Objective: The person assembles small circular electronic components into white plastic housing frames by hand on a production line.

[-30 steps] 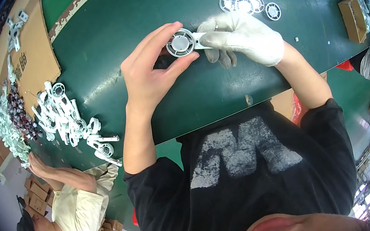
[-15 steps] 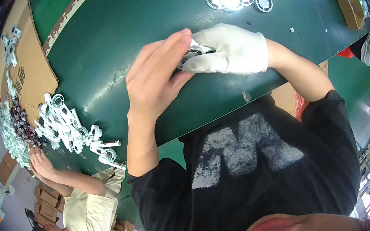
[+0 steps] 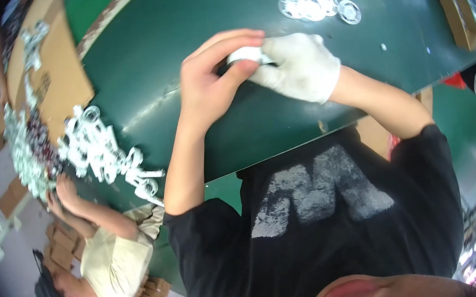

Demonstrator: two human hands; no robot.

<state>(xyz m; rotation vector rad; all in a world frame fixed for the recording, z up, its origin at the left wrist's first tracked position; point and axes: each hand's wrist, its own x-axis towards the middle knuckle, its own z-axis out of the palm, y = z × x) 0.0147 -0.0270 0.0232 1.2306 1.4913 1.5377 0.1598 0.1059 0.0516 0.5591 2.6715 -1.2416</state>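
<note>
Between my two hands, above the dark green table (image 3: 147, 100), is a small white rounded plastic part (image 3: 247, 56), mostly hidden by fingers. My bare left hand (image 3: 211, 80) wraps around its left side, with the fingers over the top and the thumb along the near side. On the other side, my right hand (image 3: 302, 68), in a white glove, is closed on the same part. Farther back lie several round, spoked silver discs (image 3: 310, 8), some overlapping, touched by neither hand.
At the left, white plastic parts (image 3: 93, 146) form a pile beside a cardboard sheet (image 3: 59, 70). A co-worker's hands (image 3: 63, 192) are at another heap of pale parts (image 3: 25, 152). A cardboard box (image 3: 458, 17) stands at the far right. The table's near edge runs before my body.
The part has turned in my hands: its dark, ringed face showed before, and now a smooth white side does. My right hand has tilted. The whole view has shifted slightly.
</note>
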